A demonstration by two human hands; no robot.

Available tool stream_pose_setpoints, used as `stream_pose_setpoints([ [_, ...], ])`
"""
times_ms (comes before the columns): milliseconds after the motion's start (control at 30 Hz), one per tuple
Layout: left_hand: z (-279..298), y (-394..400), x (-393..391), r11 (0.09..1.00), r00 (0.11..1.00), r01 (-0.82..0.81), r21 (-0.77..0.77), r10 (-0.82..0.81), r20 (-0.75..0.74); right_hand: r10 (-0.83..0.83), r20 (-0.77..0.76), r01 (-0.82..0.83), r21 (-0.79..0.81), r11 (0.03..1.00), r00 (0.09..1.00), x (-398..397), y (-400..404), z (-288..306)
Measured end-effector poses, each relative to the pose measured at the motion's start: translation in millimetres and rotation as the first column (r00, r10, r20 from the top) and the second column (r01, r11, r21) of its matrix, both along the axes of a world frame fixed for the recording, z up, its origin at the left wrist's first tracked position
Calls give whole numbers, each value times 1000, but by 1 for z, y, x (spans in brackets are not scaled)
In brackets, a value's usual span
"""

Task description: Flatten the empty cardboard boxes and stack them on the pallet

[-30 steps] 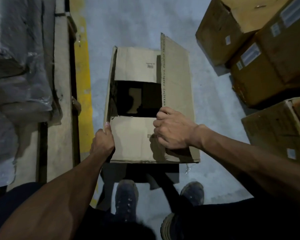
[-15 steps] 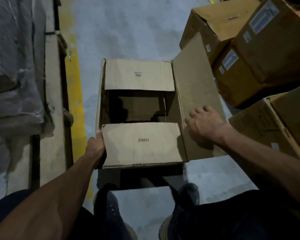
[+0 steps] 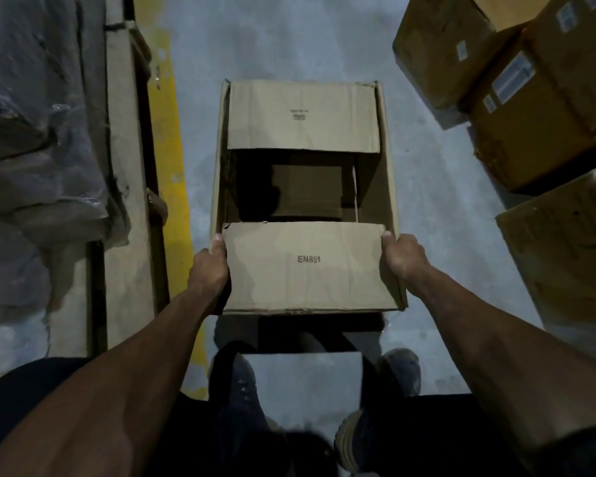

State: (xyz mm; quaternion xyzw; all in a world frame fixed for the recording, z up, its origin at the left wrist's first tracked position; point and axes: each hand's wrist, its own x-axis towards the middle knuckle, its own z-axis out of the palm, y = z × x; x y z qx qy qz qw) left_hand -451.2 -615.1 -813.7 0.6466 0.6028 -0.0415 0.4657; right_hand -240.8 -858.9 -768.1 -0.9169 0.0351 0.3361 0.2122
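Yellow floor line (image 3: 172, 187), grey concrete floor (image 3: 283, 36)

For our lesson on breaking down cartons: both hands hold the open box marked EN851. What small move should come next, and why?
Probably push the two sides askew so the box starts folding flat. The left hand and right hand grip its near corners, the end flaps are still folded inward, and the inside looks empty. Whether the bottom is already loose cannot be told.

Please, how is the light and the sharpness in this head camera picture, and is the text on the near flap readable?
Head view: the light is dim and cool; the inside of the open box lies in deep shadow. The print "EN851" on the near flap is sharp and readable, and the left hand and right hand show no motion blur. The stacked boxes at the right lean, a sign of wide-angle distortion.
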Motion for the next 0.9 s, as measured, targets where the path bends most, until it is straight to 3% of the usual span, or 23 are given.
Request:
stream_pose_setpoints([
  [200, 14, 3, -2, 974, 964, 216, 67, -201, -176, 0, -46, -3, -68, 998, 999, -6, -18, 3],
  [400, 22, 1, -13, 924, 851, 381, -35, -365, -377, -16, -227, -25, -177, 984, 974, -14, -44, 8],
  [567, 26, 7, 12, 902, 892, 398, 169, -337, -300, -68, -34, 65, -67, 996, 997, 2, -26, 13],
  [667, 32, 12, 39, 828, 859, 495, 263, -420, -292, -82, 10, 82, -44, 996, 997, 9, -14, 6],
  [900, 19, 9, 48, 792, 831, 538, 288, -441, -338, -19, 119, 31, -94, 995, 993, -3, -9, -6],
])
